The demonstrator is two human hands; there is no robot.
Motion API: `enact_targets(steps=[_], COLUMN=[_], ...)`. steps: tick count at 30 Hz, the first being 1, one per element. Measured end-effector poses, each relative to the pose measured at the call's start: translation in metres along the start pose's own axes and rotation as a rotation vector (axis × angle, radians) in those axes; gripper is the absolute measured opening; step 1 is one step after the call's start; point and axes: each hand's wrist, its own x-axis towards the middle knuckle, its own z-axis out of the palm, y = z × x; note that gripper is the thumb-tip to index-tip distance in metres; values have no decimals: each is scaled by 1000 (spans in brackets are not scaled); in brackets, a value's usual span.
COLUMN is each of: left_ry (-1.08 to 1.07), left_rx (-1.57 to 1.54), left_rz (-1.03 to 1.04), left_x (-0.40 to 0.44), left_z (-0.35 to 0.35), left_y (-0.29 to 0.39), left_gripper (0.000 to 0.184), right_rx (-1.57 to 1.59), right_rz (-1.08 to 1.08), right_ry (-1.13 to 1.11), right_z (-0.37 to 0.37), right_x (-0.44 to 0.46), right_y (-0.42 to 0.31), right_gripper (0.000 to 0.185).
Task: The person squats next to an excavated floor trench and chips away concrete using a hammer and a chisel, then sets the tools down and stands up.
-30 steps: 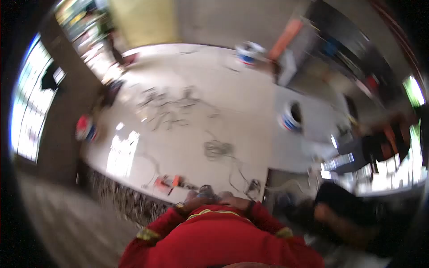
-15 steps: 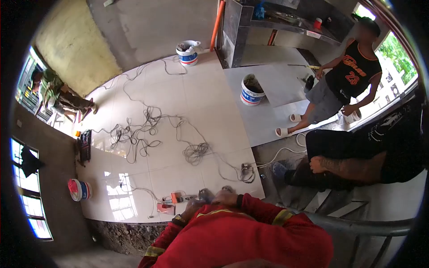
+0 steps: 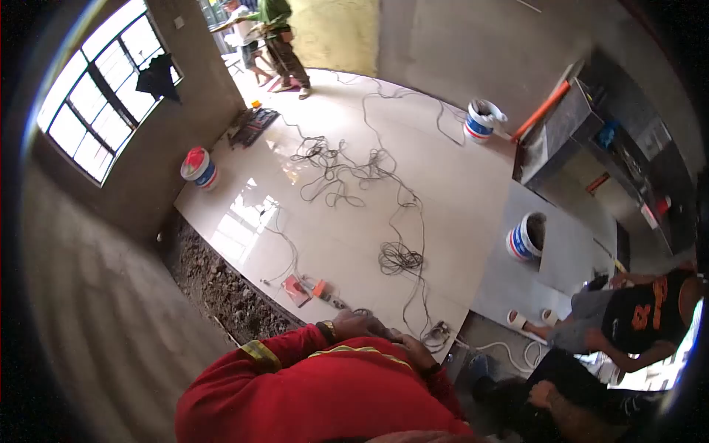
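Note:
My left hand is at the lower middle, in front of the red sleeve and chest, with its fingers partly hidden. Close to its right, my right hand rests low against the body, its fingers not clear. A small greyish object shows near the hands, too unclear to name. Beyond my left hand, an orange tool and a red box lie on the pale tiled floor. Past my right hand is a power outlet box with cords.
Coiled cable and tangled cords spread over the tiles. Buckets stand around. A person in a black jersey and another in dark clothes are at right; two more people are at the far doorway. Rubble fills the left floor edge.
The camera view has turned, so the room's contents appear shifted and rotated to the right. A second person now shows at the far doorway. Both hands remain close to the body.

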Motion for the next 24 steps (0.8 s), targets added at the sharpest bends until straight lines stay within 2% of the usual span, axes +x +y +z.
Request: enact_targets(steps=[1, 4, 7, 8, 9, 10, 11, 12, 13, 14, 15, 16, 17, 18, 20, 21, 23, 24], left_ry=[15, 366, 466, 416, 468, 505, 536, 576, 589, 619, 631, 677, 629, 724, 603, 565, 597, 619], left_rx=[-23, 23, 33, -422, -901, -732, -836, -944, -1294, -1295, -1291, -1148, -1200, -1115, -798, -1090, -1185, -1231], left_rz=[-14, 346, 365, 161, -38, 23, -61, -142, -397, -386, -374, -373, -297, -386, -271, -295, -318, -335], left_x=[1, 7, -25, -22, -19, -31, -43, -55, -74, -79, -87, -98, -107, -110, -116, -119, -109, -127], left_z=[2, 16, -18, -14, -11, -17, -28, -41, -61, -68, -74, -78, -73, -74, -71, -79, -89, -73], left_y=[-6, -52, -26, -40, -52, -69, -56, -42, 3, 8, 6, 16, -9, -14, -58, -39, -14, -5], left_gripper=[28, 28, 28, 26, 25, 23, 21, 20, 20, 20, 21, 20, 22, 24, 23, 23, 23, 24], right_rx=[80, 298, 480, 572, 663, 499, 334, 496, 677, 585, 461, 687, 682, 720, 731, 713, 693, 702], right_rz=[-6, 15, 26, 0, -34, -120, -200, -116, -41, 29, -61, 59, 25, 27, 30, 46, 44, 21], right_ry=[13, 101, 259, 306, 357, 392, 440, 451, 489, 596, 556, 530, 580, 583, 581, 576, 577, 589], right_z=[0, -1, -3, -5, -9, -13, -18, -25, -26, -31, -44, -47, -47, -48, -61, -68, -77, -55], right_x=[-4, -8, -4, -9, -11, -15, -17, -21, -28, -34, -38, -50, -62, -68, -75, -77, -74, -95], right_y=[-17, -39, -18, -22, -30, -36, -43, -35, -31, -47, -27, -46, -56, -54, -52, -56, -62, -60], right_gripper=[40, 35, 28, 25, 23, 21, 20, 20, 20, 21, 21, 20, 17, 17, 19, 20, 21, 22])
